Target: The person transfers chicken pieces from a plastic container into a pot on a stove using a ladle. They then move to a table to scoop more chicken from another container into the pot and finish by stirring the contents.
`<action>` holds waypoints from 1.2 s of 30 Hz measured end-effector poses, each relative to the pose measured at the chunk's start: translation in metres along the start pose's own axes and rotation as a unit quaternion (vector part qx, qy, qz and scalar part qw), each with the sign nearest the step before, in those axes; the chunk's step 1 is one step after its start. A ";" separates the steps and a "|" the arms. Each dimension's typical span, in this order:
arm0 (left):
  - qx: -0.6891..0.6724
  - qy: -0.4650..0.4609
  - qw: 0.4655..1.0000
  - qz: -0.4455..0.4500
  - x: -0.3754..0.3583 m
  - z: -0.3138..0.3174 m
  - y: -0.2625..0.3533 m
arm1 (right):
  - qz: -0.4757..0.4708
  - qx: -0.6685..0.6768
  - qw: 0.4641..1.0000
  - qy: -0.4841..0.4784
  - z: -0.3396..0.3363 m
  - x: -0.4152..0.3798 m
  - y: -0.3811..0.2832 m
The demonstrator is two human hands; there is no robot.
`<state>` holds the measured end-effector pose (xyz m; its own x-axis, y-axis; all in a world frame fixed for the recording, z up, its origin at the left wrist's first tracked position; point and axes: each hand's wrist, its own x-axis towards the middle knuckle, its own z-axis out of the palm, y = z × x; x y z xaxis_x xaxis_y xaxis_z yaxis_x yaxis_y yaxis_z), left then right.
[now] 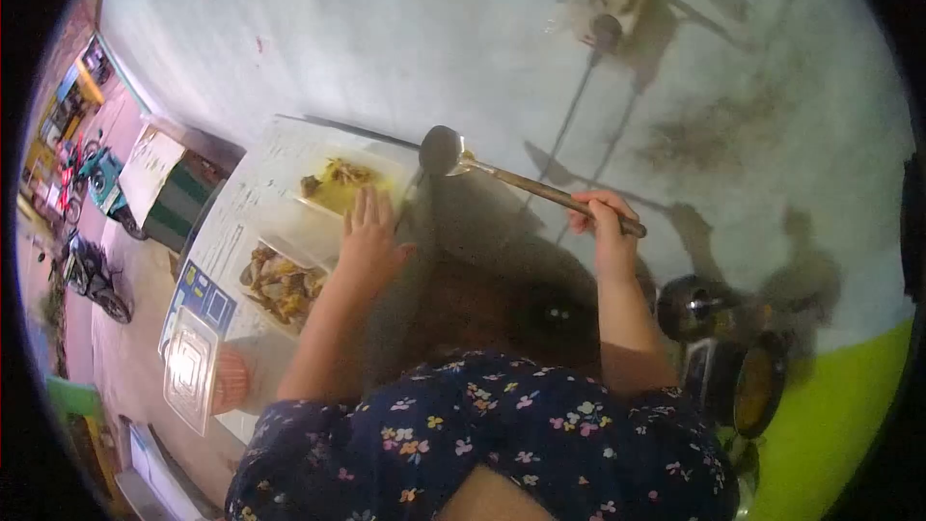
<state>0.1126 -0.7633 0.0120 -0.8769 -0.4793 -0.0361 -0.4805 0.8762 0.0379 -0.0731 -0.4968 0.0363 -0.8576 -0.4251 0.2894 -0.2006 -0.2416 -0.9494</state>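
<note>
My right hand (605,227) is closed around the brown handle of a long ladle (540,189). Its round metal head points left, near the wall side of the white table. My left hand (371,246) is spread, fingers stretched over the near edge of a pale plastic container (391,170). Inside lie yellow liquid and brownish food pieces (342,174). Whether the fingers touch the container is hard to tell. Beside my left forearm, a second container holds chicken-like pieces (285,285).
A clear lid (192,370) and a pink basket (230,381) stand at the table's (253,169) near left. Dark pans (757,386) sit to my right. A wall (386,48) with hanging utensils (603,39) borders the far side. Motorcycles (96,280) are parked at left.
</note>
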 end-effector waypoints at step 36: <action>-0.068 -0.122 0.988 -0.060 0.035 0.035 -0.154 | -0.238 -0.216 0.894 -0.313 0.218 0.050 0.069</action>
<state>0.1566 -0.9133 -0.0298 -0.7917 -0.5387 -0.2882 -0.5933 0.7904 0.1524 -0.0265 -0.7244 0.0115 -0.2217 -0.8013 0.5556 -0.7524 -0.2219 -0.6202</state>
